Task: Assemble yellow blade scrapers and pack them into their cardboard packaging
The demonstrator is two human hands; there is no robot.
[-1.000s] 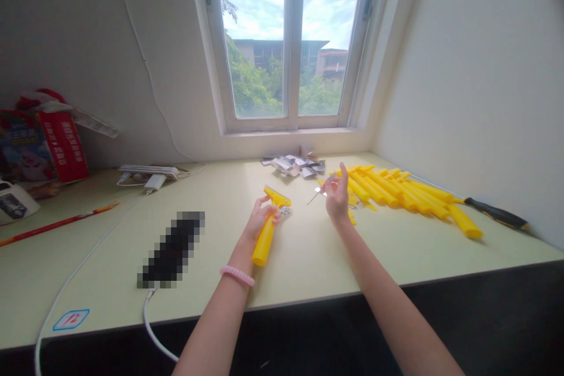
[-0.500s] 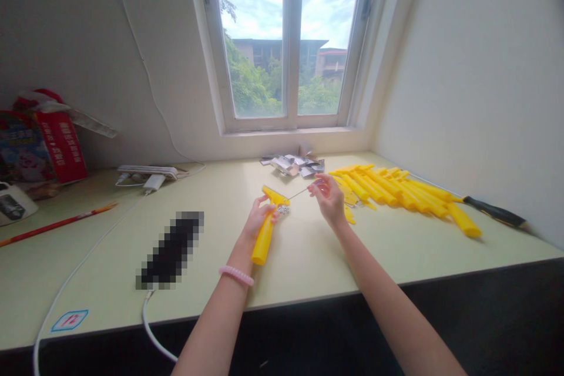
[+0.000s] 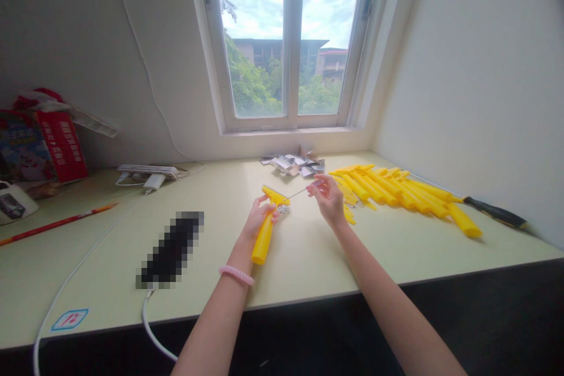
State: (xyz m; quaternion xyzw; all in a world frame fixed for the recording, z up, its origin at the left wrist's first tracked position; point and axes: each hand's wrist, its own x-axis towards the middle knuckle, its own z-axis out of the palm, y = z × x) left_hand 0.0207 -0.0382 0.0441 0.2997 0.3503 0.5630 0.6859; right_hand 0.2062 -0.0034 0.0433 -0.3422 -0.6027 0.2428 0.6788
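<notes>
Left hand [image 3: 255, 223] is gripping a yellow scraper [image 3: 263, 241] around its neck, fingers closed on it. Right hand [image 3: 331, 202] is pinching a thin metal rod [image 3: 299, 192] between thumb and fingers, mostly closed. The rod's far end is meeting or nearly meeting the right end of the scraper head; can't tell if it's touching. Right fingers are hiding the rod's near end. Left fingers are covering part of the scraper's neck. Small silvery bits [image 3: 284, 210] are sitting just beside the left fingertips, too small to make out. Flat yellow pieces [image 3: 351, 195] are lying beside the right hand, partly hidden by it. Dark object [image 3: 170, 252] on the counter [image 3: 304, 264] is showing only as pixelated blocks. Scraper is tilting with its head away from the person, handle end nearer, left of the right hand.
</notes>
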